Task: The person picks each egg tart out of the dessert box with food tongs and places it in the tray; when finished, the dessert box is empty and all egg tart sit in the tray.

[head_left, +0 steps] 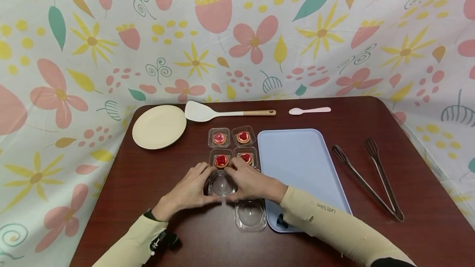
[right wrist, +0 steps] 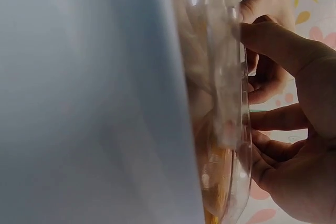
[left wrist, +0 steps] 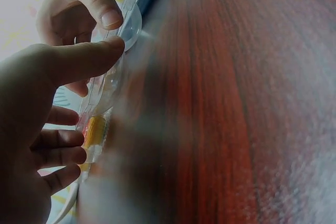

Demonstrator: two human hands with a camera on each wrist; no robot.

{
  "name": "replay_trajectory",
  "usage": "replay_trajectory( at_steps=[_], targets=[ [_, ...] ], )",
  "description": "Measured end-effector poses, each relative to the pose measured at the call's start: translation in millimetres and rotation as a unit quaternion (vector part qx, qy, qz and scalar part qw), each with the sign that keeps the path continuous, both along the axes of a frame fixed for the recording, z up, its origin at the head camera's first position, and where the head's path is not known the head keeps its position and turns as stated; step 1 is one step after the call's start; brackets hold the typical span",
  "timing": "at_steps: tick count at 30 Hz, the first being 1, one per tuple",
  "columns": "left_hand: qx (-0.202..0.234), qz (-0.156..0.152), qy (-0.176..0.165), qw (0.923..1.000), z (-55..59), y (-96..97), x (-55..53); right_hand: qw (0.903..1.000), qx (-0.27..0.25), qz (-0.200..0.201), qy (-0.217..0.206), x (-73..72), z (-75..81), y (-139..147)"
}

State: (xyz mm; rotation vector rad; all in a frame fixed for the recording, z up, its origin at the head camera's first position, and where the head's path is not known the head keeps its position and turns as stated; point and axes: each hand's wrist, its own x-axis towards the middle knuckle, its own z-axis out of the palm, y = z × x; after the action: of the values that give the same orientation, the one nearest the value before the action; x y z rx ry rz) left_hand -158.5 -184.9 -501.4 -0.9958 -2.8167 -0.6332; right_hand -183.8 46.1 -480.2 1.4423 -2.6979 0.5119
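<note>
In the head view, a small clear plastic box (head_left: 222, 184) lies between both hands. My left hand (head_left: 191, 186) spans its left side, thumb at the near edge and fingers at the far edge. My right hand (head_left: 249, 180) holds the right side the same way, the two thumbs almost meeting. The left wrist view shows both thumbs on the plastic rim. Just beyond are four-sided clear boxes with jam tarts: one tart (head_left: 221, 160) and another tart (head_left: 246, 158) near the fingertips, two more tarts (head_left: 219, 138) behind. Another clear box (head_left: 250, 215) sits nearer, below the right wrist.
A blue tray (head_left: 293, 151) lies right of the boxes, under the right forearm. Metal tongs (head_left: 371, 180) are further right. Along the back are a cream plate (head_left: 159, 127), a white spatula (head_left: 202, 111) with a wooden handle and a pink spoon (head_left: 309, 111). A patterned cloth (head_left: 237, 32) hangs behind.
</note>
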Motion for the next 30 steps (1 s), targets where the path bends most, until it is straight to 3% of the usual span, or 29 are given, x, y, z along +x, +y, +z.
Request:
replay_trajectory(
  at_steps=[18,30],
  targets=[
    [-0.017,0.006,-0.01,0.9998,-0.9,0.3,-0.1,0.9999,0.004,-0.001,0.01,0.7,-3.0,-0.9],
    [-0.015,0.008,0.019,0.9997,-2.0,2.4,1.8,0.9995,0.02,-0.008,0.022,3.8,-0.8,-0.3]
  ],
)
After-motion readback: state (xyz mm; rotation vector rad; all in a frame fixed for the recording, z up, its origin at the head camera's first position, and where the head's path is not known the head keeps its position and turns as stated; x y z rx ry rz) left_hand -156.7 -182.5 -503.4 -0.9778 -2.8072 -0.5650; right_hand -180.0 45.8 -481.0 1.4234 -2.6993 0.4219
